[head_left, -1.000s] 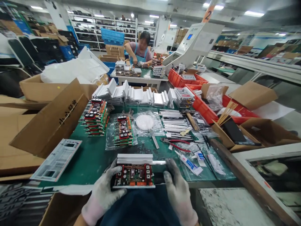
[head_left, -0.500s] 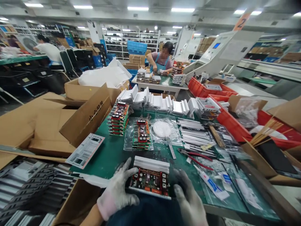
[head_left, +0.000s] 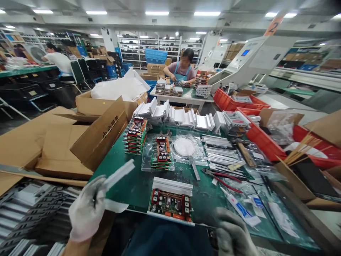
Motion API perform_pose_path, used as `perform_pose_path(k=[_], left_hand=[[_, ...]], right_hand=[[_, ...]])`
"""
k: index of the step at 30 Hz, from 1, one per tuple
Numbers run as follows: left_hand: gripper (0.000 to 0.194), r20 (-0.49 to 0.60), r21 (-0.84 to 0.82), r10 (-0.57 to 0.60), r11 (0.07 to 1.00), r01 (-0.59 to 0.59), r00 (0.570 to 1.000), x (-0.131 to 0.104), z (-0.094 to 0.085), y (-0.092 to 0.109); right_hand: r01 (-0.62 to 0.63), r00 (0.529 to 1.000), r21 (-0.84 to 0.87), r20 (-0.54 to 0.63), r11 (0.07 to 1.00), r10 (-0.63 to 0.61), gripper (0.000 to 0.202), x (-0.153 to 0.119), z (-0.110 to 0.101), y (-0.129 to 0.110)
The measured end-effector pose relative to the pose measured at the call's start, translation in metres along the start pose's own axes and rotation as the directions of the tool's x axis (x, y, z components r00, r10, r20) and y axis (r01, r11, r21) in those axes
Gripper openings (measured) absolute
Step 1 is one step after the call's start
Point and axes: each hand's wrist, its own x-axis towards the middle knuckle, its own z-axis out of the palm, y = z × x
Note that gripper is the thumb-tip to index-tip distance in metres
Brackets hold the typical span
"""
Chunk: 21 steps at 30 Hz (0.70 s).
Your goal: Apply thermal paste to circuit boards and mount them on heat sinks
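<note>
My left hand (head_left: 89, 206), in a white glove, is closed on a flat grey-white panel (head_left: 121, 173). The panel is lifted and turned nearly edge-on, pointing up and to the right. In front of my body a green circuit board (head_left: 172, 202) sits in a white metal profile (head_left: 173, 186) at the table's near edge, with neither hand touching it. My right hand (head_left: 234, 227), in a greyish glove, is to the right of the board at the table edge. Its fingers look bent and blurred, and whether they hold anything is hidden.
Stacks of circuit boards (head_left: 161, 153) and a row of white profiles (head_left: 181, 117) stand farther back. Right of them are metal strips (head_left: 221, 151), red-handled pliers (head_left: 226, 179) and a glue tube (head_left: 241, 209). Cardboard boxes (head_left: 101, 135) flank the left side. A person (head_left: 181, 69) works opposite.
My left hand has left the circuit board, moved left and lifted the panel off the table. My right hand has drawn back toward the lower right. The board assembly stays in place.
</note>
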Motion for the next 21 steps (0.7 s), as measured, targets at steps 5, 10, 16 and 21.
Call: perform_pose_path(k=[5,10,16,21], left_hand=[[0.027,0.332,-0.523,0.292,0.848,-0.083,0.897,-0.013,-0.024,0.084],[0.055,0.595,-0.656,0.284,0.712,0.25,0.752,0.002,-0.001,0.106],[0.105,0.261,-0.688,0.517,0.692,-0.219,0.815,-0.005,0.049,0.073],[0.1,0.329,-0.603,0.554,0.747,-0.281,0.765,-0.011,0.069,0.068]], right_hand=[[0.521,0.851,-0.06,0.107,0.852,-0.513,0.048,0.009,0.003,-0.011],[0.593,0.797,-0.164,0.259,0.788,-0.546,0.033,0.021,-0.001,-0.015],[0.17,0.941,-0.381,0.336,0.909,-0.035,0.035,0.039,0.019,-0.017],[0.097,0.907,-0.399,0.414,0.912,0.084,0.038,0.044,0.034,-0.016]])
